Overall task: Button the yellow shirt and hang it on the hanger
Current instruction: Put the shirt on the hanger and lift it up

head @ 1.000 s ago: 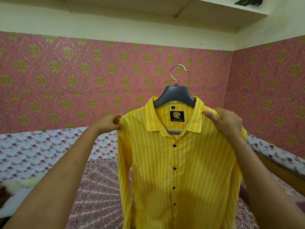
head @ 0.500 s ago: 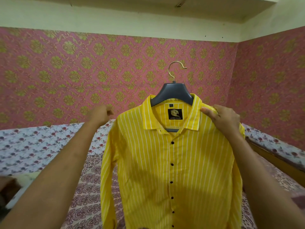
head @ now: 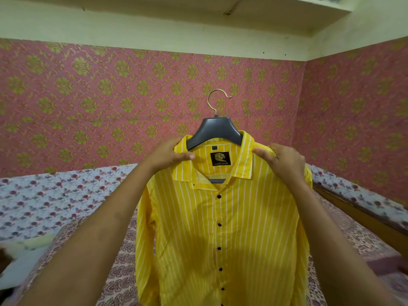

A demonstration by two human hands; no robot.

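Item: yellow shirt (head: 220,228), white vertical stripes, dark buttons (head: 219,224) down the front placket, fastened from the chest down as far as the picture showed; the collar button (head: 193,185) stood undone and the neck lay open. A black label (head: 221,159) with a pale emblem sat inside the back of the neck. The shirt hung on the hanger (head: 215,130), held up in the air in front of you, above the bed.

Hanger: dark grey body, gold-coloured hook (head: 215,102) free and caught on nothing, its lower bar just visible through the open neck.

Your left hand (head: 170,156): closed on the shirt's collar at that side, thumb pressed over the fold, fingers behind the cloth.

Your right hand (head: 282,160): closed on the shoulder seam just beside the other collar point, thumb on the front of the fabric.

Both forearms reached up from the lower corners of the view; the left sleeve of the shirt (head: 145,244) hung loose beside your left arm.

Surroundings: bed (head: 123,261) with a purple paisley cover below the shirt; floral sheet (head: 55,199) along its far side; pink wallpaper (head: 99,102) with gold medallions; pale shelf (head: 242,12) overhead.
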